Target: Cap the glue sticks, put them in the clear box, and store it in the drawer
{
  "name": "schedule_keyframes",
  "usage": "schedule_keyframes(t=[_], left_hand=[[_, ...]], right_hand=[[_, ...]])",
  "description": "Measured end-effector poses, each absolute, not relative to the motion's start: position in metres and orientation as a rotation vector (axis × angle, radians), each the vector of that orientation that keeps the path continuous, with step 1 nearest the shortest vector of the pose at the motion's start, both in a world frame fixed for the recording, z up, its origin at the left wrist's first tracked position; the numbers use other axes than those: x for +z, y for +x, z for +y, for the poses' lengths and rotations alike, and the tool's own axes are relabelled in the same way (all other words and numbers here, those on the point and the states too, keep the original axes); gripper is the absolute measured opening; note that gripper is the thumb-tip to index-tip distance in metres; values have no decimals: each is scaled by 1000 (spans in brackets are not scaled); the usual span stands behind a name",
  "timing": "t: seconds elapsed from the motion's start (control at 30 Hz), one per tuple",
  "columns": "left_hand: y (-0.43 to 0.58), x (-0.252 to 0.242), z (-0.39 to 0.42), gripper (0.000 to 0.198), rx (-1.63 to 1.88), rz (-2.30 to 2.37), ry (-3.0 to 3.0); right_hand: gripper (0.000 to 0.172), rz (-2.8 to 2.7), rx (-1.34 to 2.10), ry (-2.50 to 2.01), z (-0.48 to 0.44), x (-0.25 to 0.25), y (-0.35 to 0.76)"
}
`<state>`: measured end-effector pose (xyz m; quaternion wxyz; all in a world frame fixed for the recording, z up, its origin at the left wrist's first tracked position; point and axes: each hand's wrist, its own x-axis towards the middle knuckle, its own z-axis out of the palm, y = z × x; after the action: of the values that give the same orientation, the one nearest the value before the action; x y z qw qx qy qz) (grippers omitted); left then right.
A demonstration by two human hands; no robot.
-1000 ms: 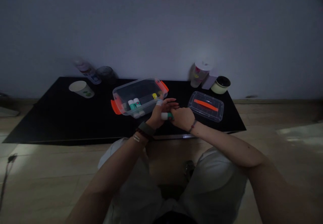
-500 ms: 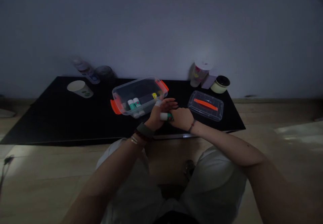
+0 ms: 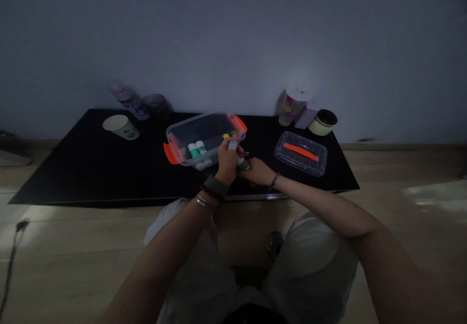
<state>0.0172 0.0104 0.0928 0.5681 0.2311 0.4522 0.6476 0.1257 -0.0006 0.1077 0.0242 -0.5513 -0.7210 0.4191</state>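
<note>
Both my hands meet over the front of a low black table (image 3: 91,168). My left hand (image 3: 226,161), with a bandaged fingertip, is closed round the top of a small green and white bottle (image 3: 242,164). My right hand (image 3: 257,172) grips the same bottle lower down. Just behind them stands an open clear plastic box with orange latches (image 3: 182,136). Inside it lie two green and white bottles (image 3: 196,150) and a yellow-capped one (image 3: 225,136).
The box's clear lid with an orange handle (image 3: 301,153) lies right of my hands. A paper cup (image 3: 120,126), a bottle (image 3: 128,100) and a dark jar (image 3: 155,104) sit at the back left. A lidded cup (image 3: 293,106) and a round tin (image 3: 322,121) are back right.
My left hand has closed from a spread pose onto the top of the small bottle. The bottle has tipped from lying sideways between the hands to more upright.
</note>
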Motion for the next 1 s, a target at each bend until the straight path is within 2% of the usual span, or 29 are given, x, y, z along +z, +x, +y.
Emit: schedule_keyframes(t=[0.13, 0.23, 0.43, 0.5, 0.67, 0.77, 1.0], left_hand=[[17, 95, 12, 26, 1485, 1110, 520], [19, 101, 10, 23, 1449, 1118, 535], [13, 118, 2, 26, 1435, 895, 641], [11, 120, 1, 27, 1433, 836, 651], [13, 115, 6, 27, 1518, 885, 528], [15, 109, 6, 26, 1484, 881, 524], [18, 103, 3, 20, 1426, 844, 680]], right_hand=[[27, -1868, 1666, -1641, -5, 102, 122], [24, -1583, 1944, -1535, -7, 102, 124], [29, -1193, 2576, -1052, -9, 109, 127], [27, -1246, 2541, -1026, -9, 110, 126], [24, -1457, 2013, -1371, -4, 110, 121], [27, -1532, 1821, -1456, 1, 106, 121], [28, -1602, 1832, -1424, 2, 97, 127]])
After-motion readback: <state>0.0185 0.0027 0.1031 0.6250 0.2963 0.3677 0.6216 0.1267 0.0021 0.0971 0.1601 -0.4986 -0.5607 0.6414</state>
